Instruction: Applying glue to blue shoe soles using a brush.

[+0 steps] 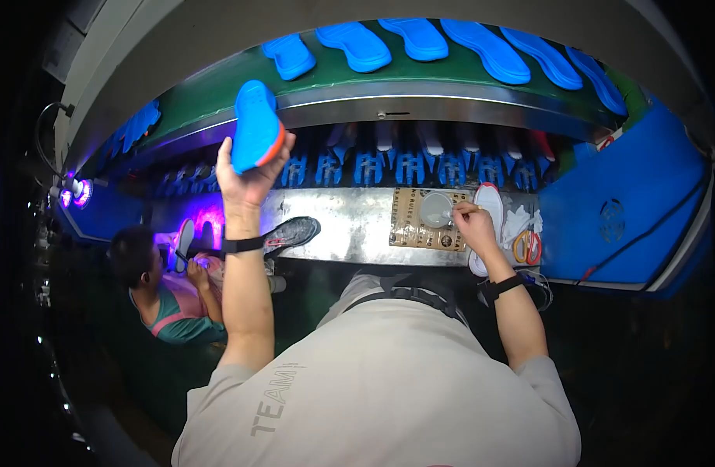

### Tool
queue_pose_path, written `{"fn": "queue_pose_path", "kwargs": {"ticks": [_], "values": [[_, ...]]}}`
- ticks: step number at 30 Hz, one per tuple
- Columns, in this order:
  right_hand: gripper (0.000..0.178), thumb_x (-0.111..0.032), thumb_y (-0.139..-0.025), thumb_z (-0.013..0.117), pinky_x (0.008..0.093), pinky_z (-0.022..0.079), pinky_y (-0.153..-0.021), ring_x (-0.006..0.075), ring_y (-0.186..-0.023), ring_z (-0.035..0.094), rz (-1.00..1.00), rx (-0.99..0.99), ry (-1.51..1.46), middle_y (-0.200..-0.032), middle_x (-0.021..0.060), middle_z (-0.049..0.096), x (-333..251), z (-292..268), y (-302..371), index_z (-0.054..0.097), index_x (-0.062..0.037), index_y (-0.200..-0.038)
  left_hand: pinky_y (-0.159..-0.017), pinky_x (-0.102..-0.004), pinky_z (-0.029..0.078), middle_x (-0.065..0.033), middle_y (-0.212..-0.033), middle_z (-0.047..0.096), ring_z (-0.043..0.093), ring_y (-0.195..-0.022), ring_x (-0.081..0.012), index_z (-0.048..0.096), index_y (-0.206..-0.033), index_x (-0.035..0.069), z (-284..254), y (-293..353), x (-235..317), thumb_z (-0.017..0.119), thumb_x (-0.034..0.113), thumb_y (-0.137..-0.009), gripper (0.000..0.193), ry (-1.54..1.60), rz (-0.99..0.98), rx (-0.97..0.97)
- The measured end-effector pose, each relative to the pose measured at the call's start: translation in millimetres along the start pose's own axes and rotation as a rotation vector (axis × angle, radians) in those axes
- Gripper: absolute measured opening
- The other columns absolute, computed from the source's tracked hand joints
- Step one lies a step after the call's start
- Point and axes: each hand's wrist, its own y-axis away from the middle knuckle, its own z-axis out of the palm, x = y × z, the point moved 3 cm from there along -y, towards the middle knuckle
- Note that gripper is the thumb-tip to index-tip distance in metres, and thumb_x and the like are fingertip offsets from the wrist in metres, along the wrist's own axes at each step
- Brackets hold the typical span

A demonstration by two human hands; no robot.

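My left hand (252, 173) is raised at the front of the green conveyor, its fingers wrapped round a shoe sole (256, 121). The sole is blue on its visible face with an orange edge. Over the metal shelf, my right hand (474, 223) is closed in a pinch at the rim of a round grey dish (436, 210). Something small and pale shows at those fingertips, too small to name. Under the dish lies a piece of printed brown cardboard (404, 226). Beside the right hand is a white shoe with red trim (489, 204).
Several blue soles (486, 50) lie on the green conveyor belt (334, 82). Below it runs a row of blue clamps (369, 167). A dark shoe (295, 233) rests on the metal shelf (350, 233). Crumpled white tissue (517, 223) and orange loops (526, 247) sit rightward. A co-worker (167, 292) is at left.
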Motion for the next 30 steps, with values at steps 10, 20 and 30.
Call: {"fn": "queue_pose_path", "kwargs": {"ticks": [10, 20, 30], "values": [[0.021, -0.012, -0.093, 0.068, 0.0333, 0.056, -0.077, 0.0271, -0.085, 0.075, -0.041, 0.023, -0.074, -0.099, 0.0188, 0.077, 13, -1, -5, 0.075, 0.0040, -0.104, -0.112, -0.0602, 0.043, -0.0332, -0.156, 0.039, 0.047, -0.137, -0.0534, 0.025, -0.160, 0.000, 24, 34, -54, 0.070, 0.034, -0.093, 0.087, -0.056, 0.089, -0.078], [0.018, -0.011, -0.099, 0.066, 0.0283, 0.053, -0.076, 0.0135, -0.085, 0.069, 0.011, -0.073, -0.313, -0.094, 0.0073, 0.074, -76, -24, -6, 0.073, 0.0017, -0.109, -0.105, -0.0508, 0.054, -0.0165, -0.135, 0.058, 0.063, -0.124, -0.0348, 0.027, -0.157, 0.008, 35, 105, -115, 0.087, 0.037, -0.080, 0.102, -0.310, 0.003, 0.012], [0.017, -0.004, -0.096, 0.066, 0.0276, 0.052, -0.080, 0.0149, -0.088, 0.069, -0.279, -0.185, -0.557, -0.101, 0.0097, 0.074, -205, -19, -24, 0.074, 0.0013, -0.109, -0.105, -0.0460, 0.053, -0.0151, -0.142, 0.052, 0.060, -0.127, -0.0288, 0.011, -0.165, 0.010, 58, 124, -148, 0.086, 0.030, -0.080, 0.116, -0.266, -0.180, 0.025]]}}
